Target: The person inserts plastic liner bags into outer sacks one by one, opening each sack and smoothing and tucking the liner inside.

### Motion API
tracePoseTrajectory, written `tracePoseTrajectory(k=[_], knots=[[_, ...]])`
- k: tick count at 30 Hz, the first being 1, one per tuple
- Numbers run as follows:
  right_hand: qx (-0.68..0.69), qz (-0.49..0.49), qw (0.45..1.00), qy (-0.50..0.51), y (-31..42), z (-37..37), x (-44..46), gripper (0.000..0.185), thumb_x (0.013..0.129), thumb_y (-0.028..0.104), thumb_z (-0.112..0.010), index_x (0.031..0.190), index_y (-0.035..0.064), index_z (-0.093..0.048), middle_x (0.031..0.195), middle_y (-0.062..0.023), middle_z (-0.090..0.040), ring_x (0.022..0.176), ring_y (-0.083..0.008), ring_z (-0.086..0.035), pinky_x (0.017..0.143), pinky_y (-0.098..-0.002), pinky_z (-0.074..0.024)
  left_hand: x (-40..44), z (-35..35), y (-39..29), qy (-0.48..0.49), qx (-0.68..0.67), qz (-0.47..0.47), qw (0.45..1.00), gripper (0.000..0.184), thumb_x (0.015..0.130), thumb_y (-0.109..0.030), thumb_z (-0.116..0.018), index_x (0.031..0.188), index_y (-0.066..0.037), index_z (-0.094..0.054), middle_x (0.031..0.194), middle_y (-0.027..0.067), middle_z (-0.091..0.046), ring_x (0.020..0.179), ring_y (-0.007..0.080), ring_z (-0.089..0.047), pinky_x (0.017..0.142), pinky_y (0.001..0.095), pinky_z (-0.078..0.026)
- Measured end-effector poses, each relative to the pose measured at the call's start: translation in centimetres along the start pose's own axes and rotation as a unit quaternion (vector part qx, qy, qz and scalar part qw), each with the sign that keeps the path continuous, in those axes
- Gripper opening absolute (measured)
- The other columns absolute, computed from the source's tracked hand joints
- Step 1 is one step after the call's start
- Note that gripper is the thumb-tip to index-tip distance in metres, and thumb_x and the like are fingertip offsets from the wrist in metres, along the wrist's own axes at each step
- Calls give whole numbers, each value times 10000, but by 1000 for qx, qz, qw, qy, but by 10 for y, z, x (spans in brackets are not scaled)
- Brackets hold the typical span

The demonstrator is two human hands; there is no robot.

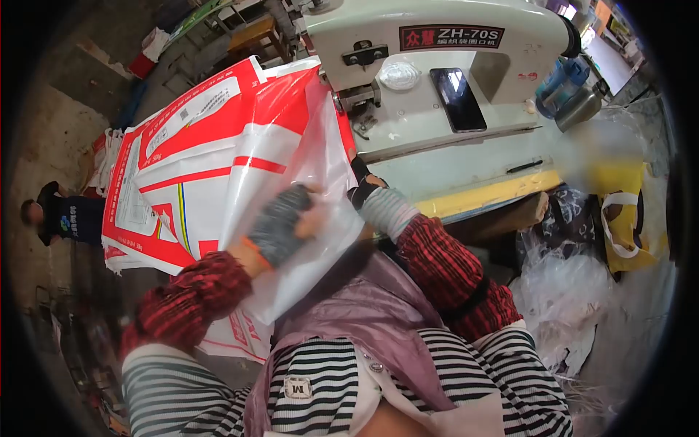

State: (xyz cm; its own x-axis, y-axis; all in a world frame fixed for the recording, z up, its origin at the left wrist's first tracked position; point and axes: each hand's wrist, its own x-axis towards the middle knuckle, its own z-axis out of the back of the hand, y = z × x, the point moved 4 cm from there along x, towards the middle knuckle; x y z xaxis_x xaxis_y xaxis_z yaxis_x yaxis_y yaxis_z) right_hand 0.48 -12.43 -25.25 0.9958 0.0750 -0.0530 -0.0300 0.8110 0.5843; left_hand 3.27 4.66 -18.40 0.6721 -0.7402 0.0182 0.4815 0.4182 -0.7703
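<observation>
Red and white woven bags (196,156) lie in a stack left of the sewing machine, the top one reaching toward its needle area. My left hand (284,222), in a grey glove, is over the white part of the top bag; motion smears its fingers. Beside the machine's front edge, my right hand (366,182), in a dark glove, has its fingers closed at the bag's red edge. The white sewing machine (437,62) stands at the top, with a black phone (458,100) lying on its bed.
A metal bottle (580,108) and a blue bottle (561,84) stand right of the machine. Clear plastic wrap (564,298) and a yellow bag (625,218) are at the right. A person (65,213) in dark clothes is at the far left.
</observation>
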Motion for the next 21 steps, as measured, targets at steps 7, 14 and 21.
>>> tracePoseTrajectory(k=[7, 14, 21], knots=[[-136, 16, 990, 36, -16, -61, 5, 178, 801, 141, -466, 844, 5, -573, 828, -204, -625, 776, -346, -629, 670, -410, -499, -52, -62, -42, 562, 242, 6, 791, 462, 750, -349, -631, 1088, -39, -582, 1031, 190, -603, 981, 343, -576, 865, 401, -446], [-164, -53, 984, 46, -3, -16, 48, 274, 851, 151, -441, 943, -6, -646, 879, -143, -673, 838, -278, -662, 661, -367, -523, 13, 17, -121, 260, 467, -248, 808, 170, 582, -276, -639, 591, -114, -588, 607, 85, -586, 570, 252, -571, 586, 400, -420], [-46, -100, 990, 93, 6, -20, 4, 385, 827, 154, -444, 1166, -25, -478, 908, -206, -653, 825, -325, -655, 697, -412, -518, 1, -94, -85, 480, 420, -203, 743, 172, 689, -171, -547, 730, -91, -694, 693, 97, -649, 690, 290, -639, 647, 416, -487]])
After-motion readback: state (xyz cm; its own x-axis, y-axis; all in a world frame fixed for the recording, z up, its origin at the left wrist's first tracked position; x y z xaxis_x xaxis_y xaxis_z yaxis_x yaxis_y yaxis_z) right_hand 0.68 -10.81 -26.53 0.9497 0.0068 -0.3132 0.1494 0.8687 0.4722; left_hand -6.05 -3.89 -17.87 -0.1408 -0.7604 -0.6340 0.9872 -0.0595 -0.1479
